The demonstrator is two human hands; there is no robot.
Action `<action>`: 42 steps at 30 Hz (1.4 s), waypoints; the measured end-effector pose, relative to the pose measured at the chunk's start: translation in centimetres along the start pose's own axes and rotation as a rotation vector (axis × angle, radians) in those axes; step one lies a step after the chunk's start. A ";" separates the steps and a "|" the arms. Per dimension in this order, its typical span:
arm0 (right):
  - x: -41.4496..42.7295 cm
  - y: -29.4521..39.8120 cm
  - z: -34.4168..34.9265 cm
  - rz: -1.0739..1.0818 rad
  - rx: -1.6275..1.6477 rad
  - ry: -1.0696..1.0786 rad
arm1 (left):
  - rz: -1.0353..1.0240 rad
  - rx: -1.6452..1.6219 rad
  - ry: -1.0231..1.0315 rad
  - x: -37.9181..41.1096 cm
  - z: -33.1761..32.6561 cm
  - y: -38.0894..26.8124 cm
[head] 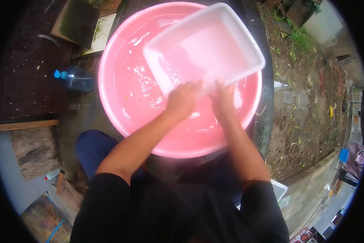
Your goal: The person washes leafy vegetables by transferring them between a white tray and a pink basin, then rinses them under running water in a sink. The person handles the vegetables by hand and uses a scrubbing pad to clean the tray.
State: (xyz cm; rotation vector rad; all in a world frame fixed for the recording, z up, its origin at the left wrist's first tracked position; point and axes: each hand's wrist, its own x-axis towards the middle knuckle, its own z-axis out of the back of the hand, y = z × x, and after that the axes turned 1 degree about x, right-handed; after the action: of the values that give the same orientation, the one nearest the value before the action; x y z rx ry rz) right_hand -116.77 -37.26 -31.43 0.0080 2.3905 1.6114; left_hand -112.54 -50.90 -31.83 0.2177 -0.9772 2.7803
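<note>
A large round pink plastic basin [109, 91] of water stands in front of me. Over its upper right part is a rectangular whitish translucent plastic tub [245, 36], tilted, its far corner reaching past the basin's rim. My left hand [184, 100] grips the near edge of this tub. Just to the right, my right hand [223, 98] holds the same edge. Motion blurs the fingers, and some of the fingertips are hard to make out. Ripples and bright glints show on the water.
Left of the basin lies a clear plastic bottle [80, 79] with a blue cap, near a dark board [33, 82]. A mossy box-like block [75, 24] sits at upper left. Muddy soil [303, 121] with scattered leaves runs along the right. A white container [278, 189] shows behind my right arm.
</note>
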 end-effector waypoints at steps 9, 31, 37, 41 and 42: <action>0.9 2.5 0.2 0.004 -0.056 -0.088 | -0.372 0.180 0.434 0.0 2.2 1.2; -0.3 4.7 -1.0 0.026 -0.166 -0.105 | -0.128 0.037 0.365 -0.2 0.3 -0.5; 0.0 6.1 -1.1 -0.051 -0.274 -0.058 | 0.132 0.185 0.354 -0.2 0.9 2.7; 0.2 6.5 -1.3 -0.080 -0.334 -0.045 | -0.173 -0.075 0.340 -2.5 0.6 -0.5; 0.5 6.7 -0.9 -0.120 -0.397 -0.050 | -0.254 -0.033 0.309 -2.2 1.4 1.4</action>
State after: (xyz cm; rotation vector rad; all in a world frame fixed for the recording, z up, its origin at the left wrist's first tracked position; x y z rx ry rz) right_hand -118.38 -35.44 -25.07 -0.1632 1.9557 1.9683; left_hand -110.57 -53.16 -32.02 -0.0863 -0.8513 2.4696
